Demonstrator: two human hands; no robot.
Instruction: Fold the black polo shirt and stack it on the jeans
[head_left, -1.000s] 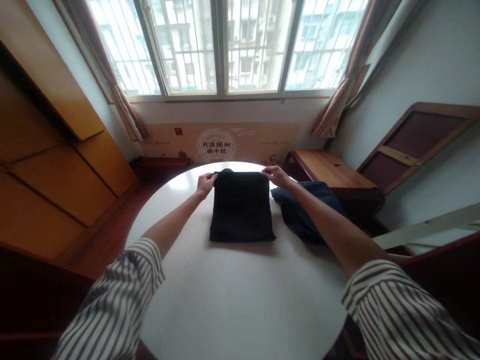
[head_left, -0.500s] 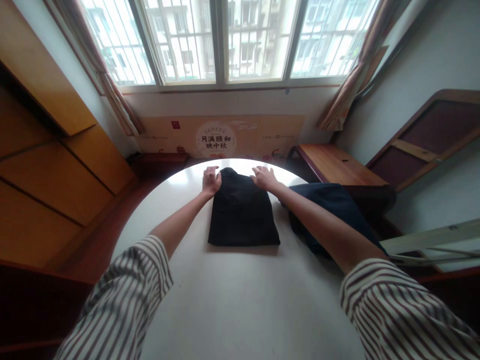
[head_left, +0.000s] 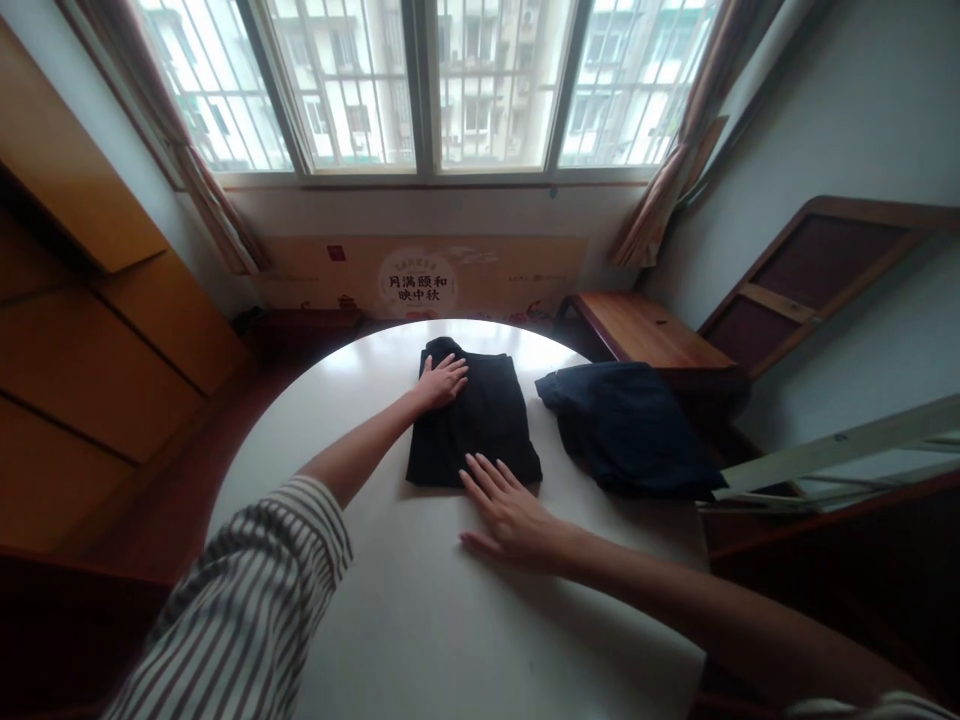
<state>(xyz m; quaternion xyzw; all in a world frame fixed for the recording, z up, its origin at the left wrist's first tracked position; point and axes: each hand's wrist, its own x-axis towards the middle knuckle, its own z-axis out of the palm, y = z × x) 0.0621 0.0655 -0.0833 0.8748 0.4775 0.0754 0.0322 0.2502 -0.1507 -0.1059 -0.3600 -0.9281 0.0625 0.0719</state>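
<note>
My left hand [head_left: 441, 384] lies flat on top of a folded black cloth garment [head_left: 480, 430], near its far end, with the fingers [head_left: 456, 368] slightly spread and pressing down, open, pinching nothing. My right hand [head_left: 514, 518] is palm down on the round white worktop [head_left: 480, 620], its fingers [head_left: 484, 482] open and fanned, tips just at the near edge of the black garment, no hold on it. The garment sits toward the far side of the worktop, roughly central left to right: a neat, flat, roughly rectangular stack, matte and soft-looking, with a few faint creases. A small bunched lump of fabric sticks out at the far end, just past my left hand, and the near edge lies fairly straight. Just to the right, not touching it, is a looser pile of dark navy cloth [head_left: 626, 430], lumpier and less squared, near the worktop's right edge. A white sleeve with brown stripes [head_left: 247, 590] covers my left forearm. Past the worktop are a reddish wooden bench [head_left: 645, 330], a cream banner with Chinese characters [head_left: 416, 284] under a wide barred window [head_left: 427, 90], and an orange wooden cabinet [head_left: 90, 370] on the left. A dark framed wooden panel [head_left: 814, 270] leans on the right wall.
</note>
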